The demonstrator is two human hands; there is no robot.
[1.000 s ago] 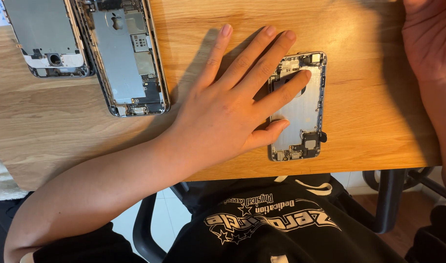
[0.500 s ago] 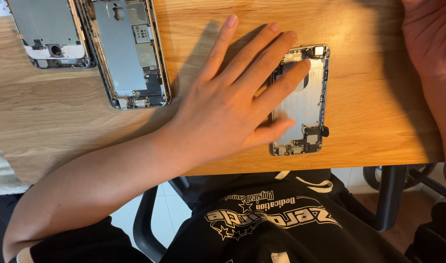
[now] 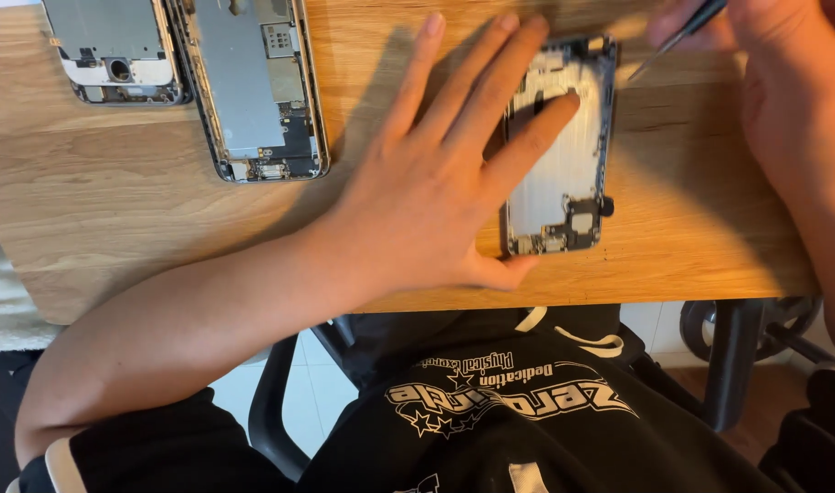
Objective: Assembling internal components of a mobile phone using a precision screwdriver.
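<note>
My left hand (image 3: 436, 173) lies flat on the wooden table (image 3: 116, 219), fingers spread, pressing the left half of an opened phone housing (image 3: 573, 155) with silver inside and small parts at its near end. My right hand (image 3: 792, 100) is at the upper right, closed on a thin dark tool (image 3: 678, 36) whose tip points down-left, just right of the housing's far corner. The tip looks slightly apart from the housing.
Two more opened phone shells lie at the table's far left: a long one (image 3: 253, 91) and a shorter one (image 3: 116, 50) beside it. Below the near table edge are my black printed shirt (image 3: 500, 402), a chair arm (image 3: 271, 411) and a table leg (image 3: 732, 365).
My right hand has come in from the right, now showing the thin tool near the housing's far corner. My left hand stays flat on the housing; the view has shifted slightly.
</note>
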